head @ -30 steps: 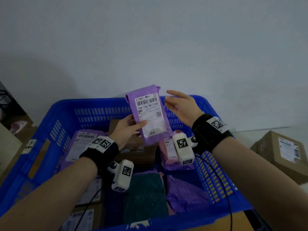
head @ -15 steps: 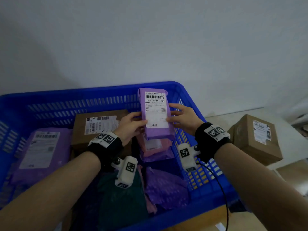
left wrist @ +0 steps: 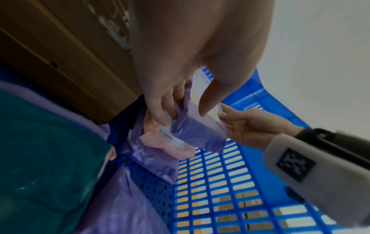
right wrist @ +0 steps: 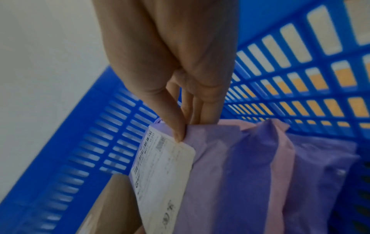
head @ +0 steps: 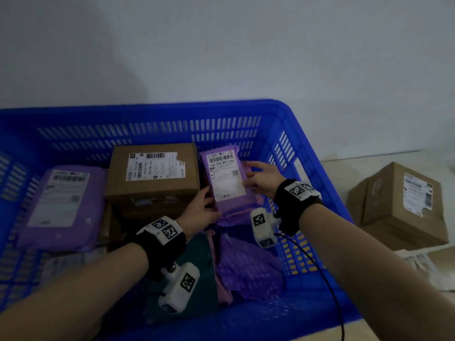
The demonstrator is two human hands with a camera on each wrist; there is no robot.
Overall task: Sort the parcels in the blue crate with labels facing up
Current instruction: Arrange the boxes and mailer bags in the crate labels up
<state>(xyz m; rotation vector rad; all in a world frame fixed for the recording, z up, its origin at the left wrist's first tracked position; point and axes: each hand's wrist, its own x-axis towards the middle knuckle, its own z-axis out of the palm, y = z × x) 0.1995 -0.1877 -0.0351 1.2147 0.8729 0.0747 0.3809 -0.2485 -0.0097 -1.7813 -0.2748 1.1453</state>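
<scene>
I see both hands on the purple parcel (head: 227, 179), label up. Left hand (head: 199, 212) pinches its near left corner, thumb on top, fingers (left wrist: 160, 107) underneath. Right hand (head: 264, 179) pinches the right edge, thumb at the label's border, fingers (right wrist: 202, 110) behind. Parcel sits in the blue crate (head: 290, 134) at the far right, on a pink parcel (left wrist: 170, 142), just beside the brown box (head: 152, 175) left of my fingers. Another purple parcel (head: 64, 203) lies further left, label up.
</scene>
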